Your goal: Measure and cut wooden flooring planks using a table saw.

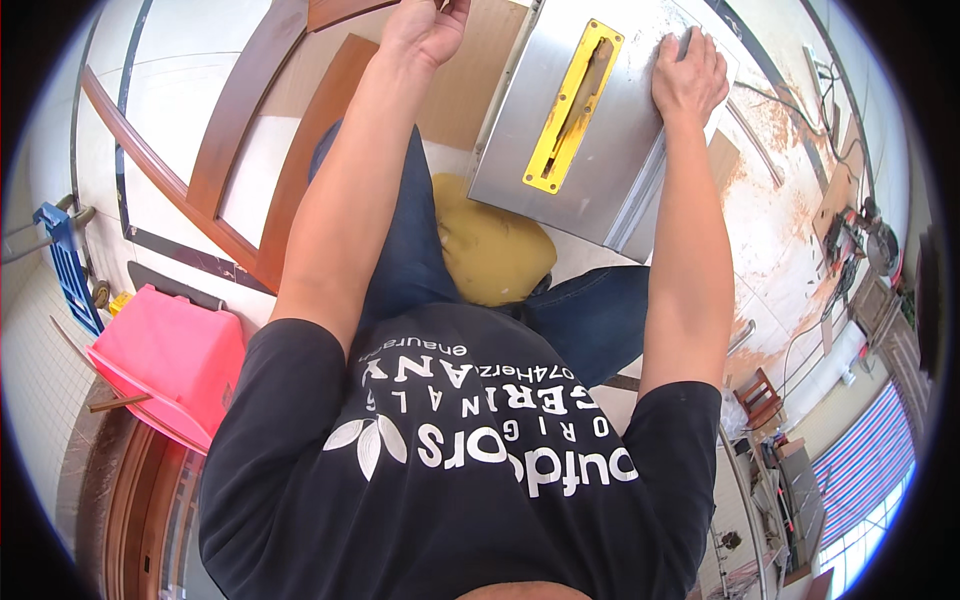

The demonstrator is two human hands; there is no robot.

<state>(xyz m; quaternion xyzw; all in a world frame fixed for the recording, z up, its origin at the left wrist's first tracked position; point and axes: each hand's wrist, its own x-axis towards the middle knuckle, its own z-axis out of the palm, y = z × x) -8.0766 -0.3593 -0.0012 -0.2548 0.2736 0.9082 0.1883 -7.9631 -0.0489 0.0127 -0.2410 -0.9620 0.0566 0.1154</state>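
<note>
At the upper middle, running out of view at the top: a flat silver-grey metal machine table [615, 130], slanted in view, specked with debris toward the upper right. Let into it, a long, scuffed yellow plate [573, 78], slotted lengthwise. On the table's right side, a small dark object [686, 42], mostly hidden, kind unclear.

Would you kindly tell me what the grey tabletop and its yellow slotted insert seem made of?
The grey tabletop looks like bare metal, with a dull sheen. The yellow slotted insert is probably painted metal: dark patches break its yellow.
</note>
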